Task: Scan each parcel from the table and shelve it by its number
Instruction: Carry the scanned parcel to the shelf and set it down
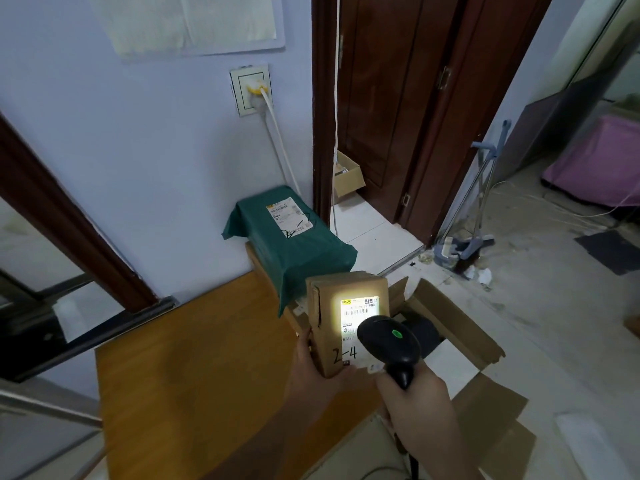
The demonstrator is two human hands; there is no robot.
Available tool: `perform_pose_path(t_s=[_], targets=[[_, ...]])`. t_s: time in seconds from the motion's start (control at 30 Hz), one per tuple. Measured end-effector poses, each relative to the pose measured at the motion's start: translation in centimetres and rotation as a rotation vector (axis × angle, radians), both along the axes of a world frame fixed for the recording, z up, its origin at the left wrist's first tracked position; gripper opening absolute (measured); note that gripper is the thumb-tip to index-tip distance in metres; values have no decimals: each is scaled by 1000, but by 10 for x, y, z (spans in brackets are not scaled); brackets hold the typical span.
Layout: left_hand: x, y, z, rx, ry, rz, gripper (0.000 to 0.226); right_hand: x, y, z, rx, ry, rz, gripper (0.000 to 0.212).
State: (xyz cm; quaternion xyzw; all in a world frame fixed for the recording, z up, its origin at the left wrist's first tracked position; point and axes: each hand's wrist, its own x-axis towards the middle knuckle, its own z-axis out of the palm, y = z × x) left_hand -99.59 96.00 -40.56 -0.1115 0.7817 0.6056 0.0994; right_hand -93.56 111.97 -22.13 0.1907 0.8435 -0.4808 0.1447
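My left hand (313,370) holds a small brown cardboard parcel (329,306) upright above the wooden table (194,368); "2-4" is handwritten on its front under a white label. My right hand (415,396) grips a black barcode scanner (389,337) with a green light on its head. The scanner points at the label, which is lit bright white. A green plastic-wrapped parcel (294,244) with a white label lies at the table's far end, on top of a brown box.
An open cardboard box (460,327) stands on the floor right of the table. A cable runs from a wall socket (251,90) down behind the green parcel. A dark wooden door, a broom and dustpan (460,247), and a pink bin stand beyond.
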Motion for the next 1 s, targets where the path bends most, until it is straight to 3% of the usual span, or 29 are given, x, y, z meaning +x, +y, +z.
perform_pose_path(t_s=[0.43, 0.6, 0.9, 1.0], targets=[[25, 2, 10, -61, 13, 8, 130, 27, 4, 5, -16, 13, -55, 13], [45, -1, 15, -42, -2, 53, 119, 42, 5, 2, -19, 41, -18, 15], [100, -52, 25, 92, -88, 283, 94, 65, -34, 1, -30, 129, 298, 8], [124, -78, 29, 167, -107, 368, 102, 79, -58, 5, -34, 184, 428, 5]])
